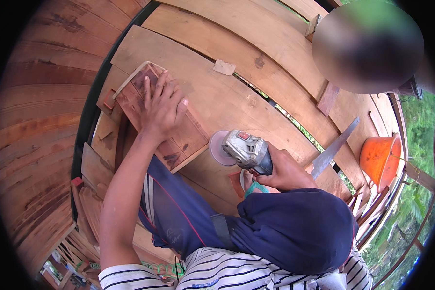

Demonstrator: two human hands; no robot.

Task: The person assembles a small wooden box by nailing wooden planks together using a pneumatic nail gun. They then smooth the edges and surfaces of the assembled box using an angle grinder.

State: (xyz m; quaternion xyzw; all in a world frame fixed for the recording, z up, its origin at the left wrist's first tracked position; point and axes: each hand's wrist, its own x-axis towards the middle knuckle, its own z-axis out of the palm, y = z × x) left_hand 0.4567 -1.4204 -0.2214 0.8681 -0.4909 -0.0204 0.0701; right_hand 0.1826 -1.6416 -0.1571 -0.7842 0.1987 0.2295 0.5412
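Observation:
My left hand (pixel 164 108) lies flat with fingers spread on a reddish-brown wooden panel (pixel 186 128), which has pale edging and looks like a shallow box. Wrapped around the body of an angle grinder (pixel 249 150) is my right hand (pixel 290 169). The grinder's round, pinkish-grey disc (pixel 220 149) sits close to the panel's right-hand corner. Whether the disc touches the wood or spins, I cannot tell. My legs in dark blue trousers (pixel 179 208) are bent below the panel.
Wide planks (pixel 246 104) with gaps form the floor. A hand saw (pixel 333 147) lies to the right, near an orange plastic tub (pixel 377 157). Wood offcuts (pixel 327 96) are scattered about. A plank wall (pixel 48 130) rises on the left. A blurred patch covers the upper right.

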